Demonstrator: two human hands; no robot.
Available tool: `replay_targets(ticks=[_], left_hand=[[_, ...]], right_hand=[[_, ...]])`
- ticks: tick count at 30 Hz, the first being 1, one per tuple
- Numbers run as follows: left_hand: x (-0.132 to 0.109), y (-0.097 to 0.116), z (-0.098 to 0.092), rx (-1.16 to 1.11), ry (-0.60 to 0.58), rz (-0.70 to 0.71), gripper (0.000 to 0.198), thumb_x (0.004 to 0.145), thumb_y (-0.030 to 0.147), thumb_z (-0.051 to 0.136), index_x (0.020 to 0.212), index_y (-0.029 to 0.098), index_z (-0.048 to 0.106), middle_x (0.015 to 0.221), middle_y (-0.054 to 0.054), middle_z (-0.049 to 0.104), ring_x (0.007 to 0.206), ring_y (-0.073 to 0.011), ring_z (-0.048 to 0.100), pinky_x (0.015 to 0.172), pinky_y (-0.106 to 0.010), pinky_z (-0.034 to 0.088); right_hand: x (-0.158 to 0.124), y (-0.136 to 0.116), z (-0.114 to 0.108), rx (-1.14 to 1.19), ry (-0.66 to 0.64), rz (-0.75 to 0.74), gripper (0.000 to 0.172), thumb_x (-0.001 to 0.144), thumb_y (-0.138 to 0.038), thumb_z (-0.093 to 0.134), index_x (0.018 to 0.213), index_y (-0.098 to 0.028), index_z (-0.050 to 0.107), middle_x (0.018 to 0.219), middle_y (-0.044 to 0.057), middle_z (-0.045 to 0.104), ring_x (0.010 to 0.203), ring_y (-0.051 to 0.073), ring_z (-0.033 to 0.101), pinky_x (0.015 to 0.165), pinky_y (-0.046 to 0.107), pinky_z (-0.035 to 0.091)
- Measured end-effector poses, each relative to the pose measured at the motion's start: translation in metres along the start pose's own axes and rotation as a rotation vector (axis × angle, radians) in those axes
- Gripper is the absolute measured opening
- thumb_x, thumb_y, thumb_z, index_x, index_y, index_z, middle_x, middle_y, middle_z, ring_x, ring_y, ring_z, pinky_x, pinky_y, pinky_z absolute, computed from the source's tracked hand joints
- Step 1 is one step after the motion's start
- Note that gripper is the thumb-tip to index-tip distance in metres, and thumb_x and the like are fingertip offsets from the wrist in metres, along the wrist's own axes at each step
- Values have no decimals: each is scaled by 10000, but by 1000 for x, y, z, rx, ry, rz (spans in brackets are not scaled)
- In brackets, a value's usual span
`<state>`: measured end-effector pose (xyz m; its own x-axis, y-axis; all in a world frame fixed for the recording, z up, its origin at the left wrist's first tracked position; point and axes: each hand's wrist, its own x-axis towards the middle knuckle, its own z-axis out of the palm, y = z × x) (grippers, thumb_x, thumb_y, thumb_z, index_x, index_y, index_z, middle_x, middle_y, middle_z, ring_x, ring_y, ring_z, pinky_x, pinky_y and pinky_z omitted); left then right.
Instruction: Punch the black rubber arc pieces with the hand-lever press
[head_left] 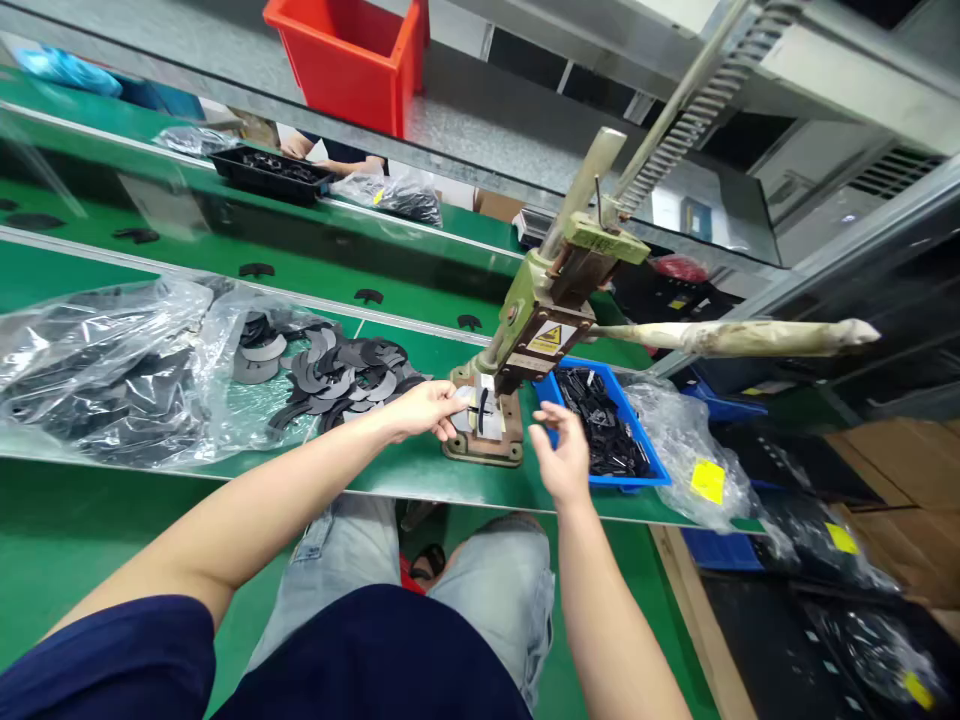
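A green hand press (529,310) stands on the bench, its long taped lever (735,338) reaching out to the right. On its base a fixture plate (491,420) carries a small black part (482,408). My left hand (424,412) is at the left side of this fixture, thumb and fingers closed together at the part's edge; what they pinch is too small to make out. To the right of the base, my right hand (562,450) hovers with fingers apart and holds nothing. Beside it sits a blue tray (651,455) filled with small black parts.
Loose black and grey curved pieces (337,375) lie left of the press, spilling from a clear plastic bag (135,370). Behind runs a green belt (315,265) with a few dark pieces. A red bin (345,60) sits on the shelf above. Another person's hand (296,147) shows across the line.
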<state>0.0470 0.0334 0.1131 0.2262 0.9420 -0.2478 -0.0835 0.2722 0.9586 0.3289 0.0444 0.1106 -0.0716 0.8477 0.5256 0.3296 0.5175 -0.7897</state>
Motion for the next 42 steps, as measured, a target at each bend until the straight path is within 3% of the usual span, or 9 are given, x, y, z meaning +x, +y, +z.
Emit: replay_targets(ticks=[5, 11, 16, 21, 27, 29, 32, 38, 42], left_hand=[[-41, 8, 17, 77, -57, 73, 587, 834, 705, 826, 858, 206, 518, 580, 4, 688, 495, -162, 713, 442, -192, 521], [-63, 16, 33, 186, -46, 79, 517, 900, 658, 773, 852, 210, 517, 540, 11, 673, 465, -155, 691, 423, -183, 496], [-63, 20, 32, 72, -147, -8, 573, 828, 694, 819, 829, 215, 504, 530, 18, 652, 451, -150, 669, 430, -195, 490], [-57, 22, 24, 188, -139, 23, 553, 842, 696, 798, 833, 216, 524, 548, 25, 629, 479, -156, 652, 467, -230, 486], [-63, 21, 25, 662, 230, 427, 354, 939, 549, 734, 956, 209, 636, 881, -14, 677, 772, -156, 631, 702, -285, 495], [-65, 21, 31, 800, 215, 511, 353, 972, 535, 684, 843, 209, 641, 880, -25, 653, 832, -174, 604, 761, -306, 473], [-64, 17, 41, 826, 141, 456, 443, 982, 516, 638, 675, 208, 550, 746, -11, 572, 744, -169, 535, 696, -304, 405], [-52, 0, 42, 494, 58, 185, 520, 924, 633, 665, 680, 218, 465, 616, 56, 395, 575, -112, 342, 552, -278, 236], [-52, -1, 43, 417, 77, 234, 481, 883, 614, 756, 756, 207, 533, 669, 53, 460, 612, -109, 400, 567, -255, 303]], right_hand=[[-35, -2, 51, 130, -303, 138, 471, 898, -571, 777, 1200, -218, 704, 1128, 74, 779, 991, 215, 744, 933, 423, 630], [-55, -18, 74, 170, -233, 129, 386, 1007, -571, 638, 1001, -185, 656, 953, 25, 705, 818, 126, 650, 789, 313, 590], [-62, -25, 68, 98, -191, 31, 267, 1028, -468, 601, 933, -223, 646, 922, 40, 717, 821, 169, 671, 746, 328, 564], [-49, -30, 46, -61, -304, -152, 206, 1046, -381, 562, 1057, -223, 692, 936, 61, 742, 836, 183, 673, 829, 359, 556], [-38, -30, 31, -270, -444, -326, 216, 1064, -346, 539, 1048, -220, 714, 937, 84, 742, 859, 200, 642, 828, 363, 518], [-40, -27, 31, -318, -445, -357, 217, 1068, -338, 532, 1033, -214, 707, 921, 83, 731, 842, 197, 626, 803, 356, 501], [-43, -25, 31, -360, -421, -395, 216, 1071, -322, 520, 1030, -206, 698, 912, 87, 718, 845, 198, 615, 800, 361, 484], [-51, -26, 25, -368, -381, -438, 203, 1055, -307, 544, 1136, -205, 699, 940, 89, 730, 878, 207, 631, 823, 379, 484], [-52, -26, 20, -344, -354, -447, 198, 1058, -280, 539, 1159, -202, 691, 950, 88, 743, 864, 197, 647, 798, 372, 485]])
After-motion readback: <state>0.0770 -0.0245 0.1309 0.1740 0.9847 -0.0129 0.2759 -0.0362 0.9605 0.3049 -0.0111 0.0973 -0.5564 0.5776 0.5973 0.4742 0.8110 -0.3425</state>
